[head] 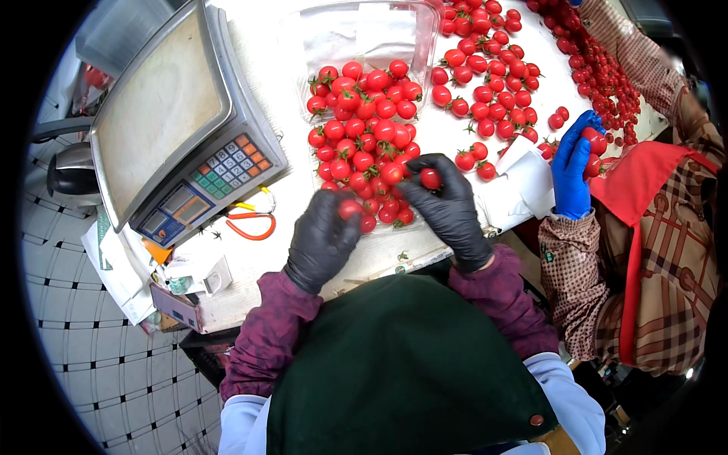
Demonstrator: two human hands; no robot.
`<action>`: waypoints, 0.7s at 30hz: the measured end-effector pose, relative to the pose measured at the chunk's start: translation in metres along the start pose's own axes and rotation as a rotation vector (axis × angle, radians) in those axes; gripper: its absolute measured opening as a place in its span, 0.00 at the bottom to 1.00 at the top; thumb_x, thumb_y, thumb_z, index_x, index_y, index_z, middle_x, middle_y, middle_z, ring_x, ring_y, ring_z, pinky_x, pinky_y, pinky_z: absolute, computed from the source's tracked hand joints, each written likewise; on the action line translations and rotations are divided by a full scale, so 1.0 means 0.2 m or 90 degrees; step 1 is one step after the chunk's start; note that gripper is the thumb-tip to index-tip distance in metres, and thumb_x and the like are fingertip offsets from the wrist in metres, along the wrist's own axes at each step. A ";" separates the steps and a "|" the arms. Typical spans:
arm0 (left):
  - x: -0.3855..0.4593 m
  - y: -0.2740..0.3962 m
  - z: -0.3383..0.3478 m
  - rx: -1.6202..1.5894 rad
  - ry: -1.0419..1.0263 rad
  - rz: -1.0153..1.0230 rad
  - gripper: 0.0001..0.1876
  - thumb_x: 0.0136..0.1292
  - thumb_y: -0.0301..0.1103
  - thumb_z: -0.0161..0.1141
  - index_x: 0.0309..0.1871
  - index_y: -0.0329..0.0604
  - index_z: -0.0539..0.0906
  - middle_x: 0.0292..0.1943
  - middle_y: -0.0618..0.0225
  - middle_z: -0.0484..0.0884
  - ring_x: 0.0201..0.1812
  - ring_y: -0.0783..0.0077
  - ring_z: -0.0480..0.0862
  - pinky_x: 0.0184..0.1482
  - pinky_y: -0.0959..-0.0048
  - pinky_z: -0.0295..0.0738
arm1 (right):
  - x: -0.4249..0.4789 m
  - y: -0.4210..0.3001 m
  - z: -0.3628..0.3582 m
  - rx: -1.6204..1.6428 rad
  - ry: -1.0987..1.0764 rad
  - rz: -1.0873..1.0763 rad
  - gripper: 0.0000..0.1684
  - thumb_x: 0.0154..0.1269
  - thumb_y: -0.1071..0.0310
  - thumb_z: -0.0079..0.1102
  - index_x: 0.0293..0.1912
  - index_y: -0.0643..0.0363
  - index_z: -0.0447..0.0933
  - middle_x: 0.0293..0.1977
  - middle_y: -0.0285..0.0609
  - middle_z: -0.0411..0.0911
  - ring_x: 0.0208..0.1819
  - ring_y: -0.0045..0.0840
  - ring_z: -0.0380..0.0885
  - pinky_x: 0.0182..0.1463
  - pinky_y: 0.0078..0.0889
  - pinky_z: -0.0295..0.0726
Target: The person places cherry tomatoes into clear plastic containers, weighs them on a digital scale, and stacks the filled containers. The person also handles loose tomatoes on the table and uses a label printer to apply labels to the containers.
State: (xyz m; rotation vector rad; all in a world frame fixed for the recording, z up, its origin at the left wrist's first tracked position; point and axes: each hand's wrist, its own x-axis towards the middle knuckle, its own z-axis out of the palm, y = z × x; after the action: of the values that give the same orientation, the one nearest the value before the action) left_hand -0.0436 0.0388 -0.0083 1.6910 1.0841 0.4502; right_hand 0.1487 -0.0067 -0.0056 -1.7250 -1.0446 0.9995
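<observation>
A clear plastic clamshell box (429, 34) lies with its lid folded back, heaped with red cherry tomatoes (364, 136) that have green stems. My left hand (324, 239), in a black glove, is at the box's near left corner with a cherry tomato (350, 209) between thumb and fingers. At the near right side, my right hand (446, 207), gloved the same way, has another cherry tomato (430, 178) in its curled fingers. Both hands are over the near end of the heap and partly cover it.
A digital scale (165, 108) stands on the left, with red-handled scissors (250, 224) beside it. Loose cherry tomatoes (495, 96) spread over the white table (256, 57) on the right. A co-worker's blue-gloved hand (571, 170) holds tomatoes near crumpled white paper (520, 165).
</observation>
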 end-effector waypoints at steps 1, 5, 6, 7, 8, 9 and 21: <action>0.04 0.00 0.00 -0.015 0.031 -0.029 0.14 0.57 0.21 0.56 0.47 0.38 0.72 0.31 0.70 0.74 0.28 0.79 0.73 0.33 0.80 0.71 | 0.01 0.00 0.02 -0.115 -0.005 -0.055 0.19 0.53 0.63 0.66 0.42 0.59 0.71 0.37 0.41 0.74 0.33 0.26 0.77 0.32 0.27 0.76; 0.20 0.05 -0.01 0.019 0.130 0.105 0.21 0.54 0.24 0.58 0.53 0.44 0.72 0.44 0.58 0.72 0.44 0.62 0.76 0.41 0.68 0.74 | 0.02 0.00 0.04 -0.325 0.003 -0.136 0.21 0.49 0.66 0.68 0.43 0.59 0.72 0.36 0.43 0.74 0.35 0.29 0.75 0.38 0.28 0.75; 0.23 0.08 -0.02 0.114 0.131 0.136 0.21 0.53 0.26 0.58 0.53 0.45 0.72 0.45 0.59 0.71 0.45 0.61 0.75 0.42 0.67 0.74 | 0.02 0.00 0.03 -0.275 0.000 -0.110 0.20 0.49 0.68 0.68 0.42 0.60 0.72 0.34 0.42 0.74 0.34 0.24 0.75 0.38 0.26 0.75; 0.27 0.11 -0.01 0.208 0.130 0.166 0.22 0.53 0.28 0.59 0.54 0.45 0.72 0.46 0.59 0.71 0.45 0.61 0.74 0.42 0.66 0.73 | 0.03 0.00 0.02 -0.218 -0.019 -0.055 0.19 0.49 0.67 0.67 0.41 0.60 0.72 0.33 0.43 0.74 0.33 0.26 0.75 0.37 0.27 0.75; 0.31 0.13 0.01 0.302 0.131 0.197 0.23 0.52 0.30 0.60 0.54 0.46 0.72 0.47 0.59 0.70 0.46 0.60 0.73 0.42 0.66 0.73 | 0.04 0.00 0.00 -0.152 -0.031 -0.027 0.18 0.48 0.66 0.66 0.40 0.60 0.72 0.32 0.44 0.74 0.32 0.28 0.76 0.35 0.28 0.76; 0.35 0.16 0.03 0.356 0.126 0.213 0.23 0.52 0.32 0.60 0.54 0.46 0.73 0.47 0.59 0.70 0.45 0.60 0.73 0.42 0.65 0.73 | 0.06 -0.01 -0.02 -0.091 -0.040 0.013 0.18 0.48 0.66 0.66 0.39 0.60 0.72 0.32 0.44 0.73 0.32 0.30 0.76 0.34 0.29 0.76; 0.44 0.12 0.01 -0.071 0.188 0.120 0.16 0.52 0.25 0.63 0.45 0.41 0.74 0.41 0.65 0.72 0.37 0.72 0.76 0.40 0.74 0.74 | 0.34 -0.01 -0.07 -0.227 0.109 -0.206 0.16 0.54 0.74 0.56 0.45 0.56 0.75 0.29 0.43 0.71 0.31 0.33 0.73 0.32 0.32 0.73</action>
State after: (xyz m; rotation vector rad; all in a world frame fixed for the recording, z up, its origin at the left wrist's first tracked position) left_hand 0.0157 0.1091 -0.0051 1.6674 1.0891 0.8872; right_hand 0.1838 0.0535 -0.0134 -1.8060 -1.3952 0.4739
